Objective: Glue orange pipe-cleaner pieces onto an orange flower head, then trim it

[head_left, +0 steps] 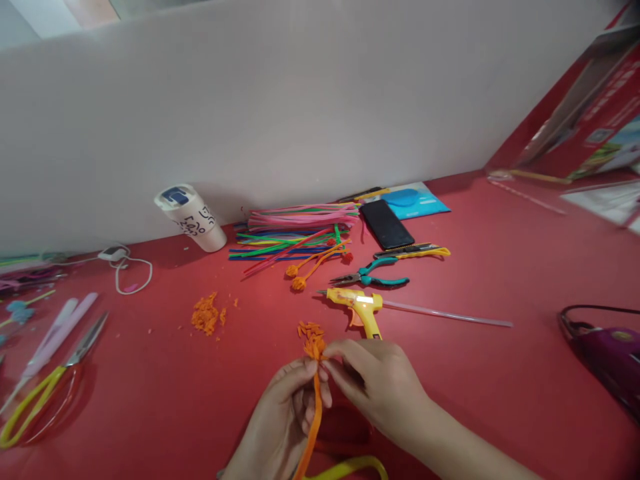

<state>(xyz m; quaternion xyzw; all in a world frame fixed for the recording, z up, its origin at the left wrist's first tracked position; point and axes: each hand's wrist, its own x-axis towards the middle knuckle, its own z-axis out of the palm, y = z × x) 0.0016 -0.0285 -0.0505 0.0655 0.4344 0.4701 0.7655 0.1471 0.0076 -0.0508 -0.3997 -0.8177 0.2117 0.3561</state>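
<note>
My left hand (283,417) is closed round an orange pipe cleaner (313,420) that runs down toward me. Its top end is a fuzzy orange tuft (314,347). My right hand (375,383) pinches at that tuft from the right, fingers pressed together. Both hands hover just above the red table (475,373), close to its near edge. A few small orange pieces (310,328) lie just beyond the tuft. A yellow strip (350,467) curls below my hands.
A yellow glue gun (361,308) with a clear glue stick lies just beyond my hands. Further back are teal pliers (373,277), a black phone (386,225), a bundle of coloured pipe cleaners (295,233) and a white cup (193,217). Orange scraps (206,313) and yellow-handled scissors (45,387) lie left.
</note>
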